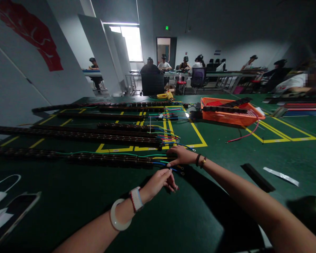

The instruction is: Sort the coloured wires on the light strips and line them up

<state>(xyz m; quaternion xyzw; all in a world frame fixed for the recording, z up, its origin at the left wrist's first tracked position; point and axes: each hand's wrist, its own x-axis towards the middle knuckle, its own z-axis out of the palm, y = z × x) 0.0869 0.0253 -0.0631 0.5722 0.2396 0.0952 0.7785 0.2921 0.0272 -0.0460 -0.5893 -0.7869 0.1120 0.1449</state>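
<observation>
A long black wrapped cable bundle lies across the green table, with green, yellow and blue wires coming out of its right end. My right hand is over those wire ends, its thumb and fingers around them. Just below and to the left, my left hand is by the blue wires, fingers bent and partly hidden; what it may hold is too small to make out. Ring terminals show at the wire tips. Farther back lie more black bundles with coloured wire ends.
An orange basket holds black pieces at the back right, near a yellow heat gun. A black strip and a white strip lie at right. A dark tray-like object is at lower left. People sit at tables beyond.
</observation>
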